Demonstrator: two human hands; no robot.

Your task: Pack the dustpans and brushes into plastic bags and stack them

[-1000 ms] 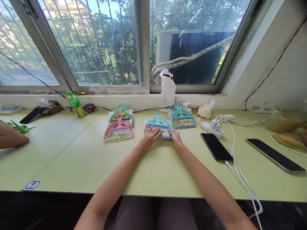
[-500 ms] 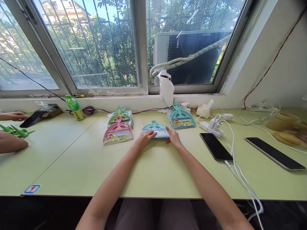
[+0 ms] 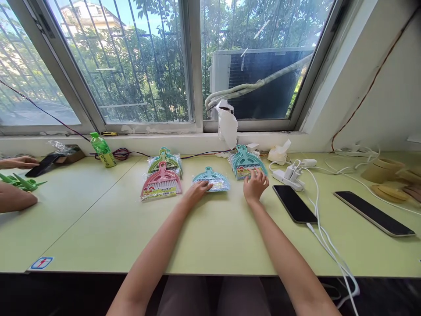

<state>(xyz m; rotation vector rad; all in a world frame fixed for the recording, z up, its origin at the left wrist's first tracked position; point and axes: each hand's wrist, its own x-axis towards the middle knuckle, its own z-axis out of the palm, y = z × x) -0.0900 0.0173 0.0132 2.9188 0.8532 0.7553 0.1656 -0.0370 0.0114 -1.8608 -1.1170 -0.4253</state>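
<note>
A light blue dustpan-and-brush set (image 3: 219,183) lies flat on the table in front of me. My left hand (image 3: 199,189) rests on its left part, fingers extended over the label. To the right, my right hand (image 3: 255,185) is at the lower edge of a teal wrapped set (image 3: 244,159), its fingers apart and slightly bent over the label. A pink set (image 3: 162,179) in clear wrapping lies at the left, overlapping a green set (image 3: 164,154) behind it.
A green bottle (image 3: 103,150) leans at the back left. At the right are a phone (image 3: 294,203), a power strip (image 3: 289,179) with white cables and a second dark device (image 3: 374,213). Another person's arm (image 3: 15,198) rests at the far left.
My right hand has left the light blue set and moved right to the teal set. The left hand has stayed on the blue set.
</note>
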